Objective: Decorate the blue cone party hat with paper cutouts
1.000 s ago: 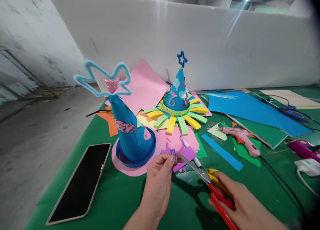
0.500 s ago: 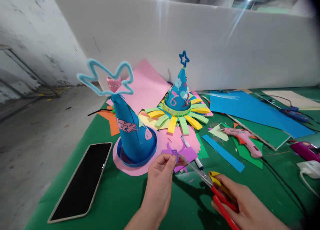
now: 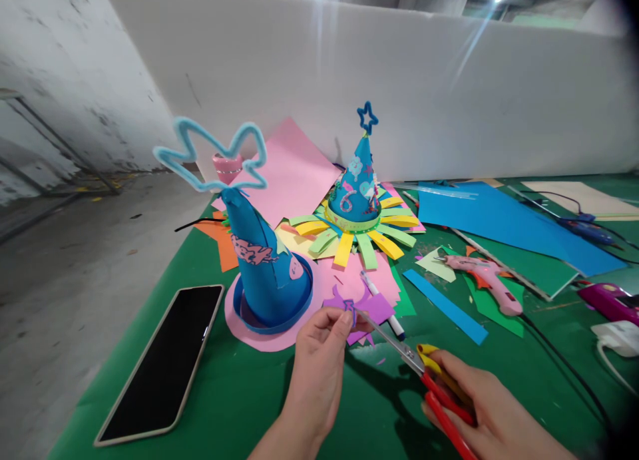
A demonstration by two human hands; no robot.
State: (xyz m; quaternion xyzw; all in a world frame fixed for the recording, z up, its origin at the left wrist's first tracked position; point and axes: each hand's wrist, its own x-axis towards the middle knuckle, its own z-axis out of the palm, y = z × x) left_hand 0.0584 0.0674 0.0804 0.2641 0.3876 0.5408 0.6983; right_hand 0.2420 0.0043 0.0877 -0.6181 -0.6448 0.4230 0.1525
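Between thumb and fingers, my left hand (image 3: 322, 360) pinches a small purple paper cutout (image 3: 349, 307) with dark pen outlines. My right hand (image 3: 484, 400) grips scissors (image 3: 412, 357) by their red and yellow handles, and the blade tips reach the cutout by my left fingertips. Behind lies a larger purple paper piece (image 3: 377, 307) with a white marker (image 3: 394, 323) beside it. Left of my hands stands a blue paper cone hat (image 3: 269, 273) on a pink round brim (image 3: 259, 340), topped by a light blue pipe-cleaner shape (image 3: 244, 137).
A second cone hat (image 3: 357, 194) with yellow and green strips stands farther back. A phone (image 3: 164, 360) lies at left. At right are a pink glue gun (image 3: 486, 277) with its cord, a blue strip (image 3: 446, 307) and a big blue sheet (image 3: 499, 224). A white panel (image 3: 399, 94) rises behind.
Hardly anything differs. Both hands, the scissors and the purple cutout stay in nearly the same place.
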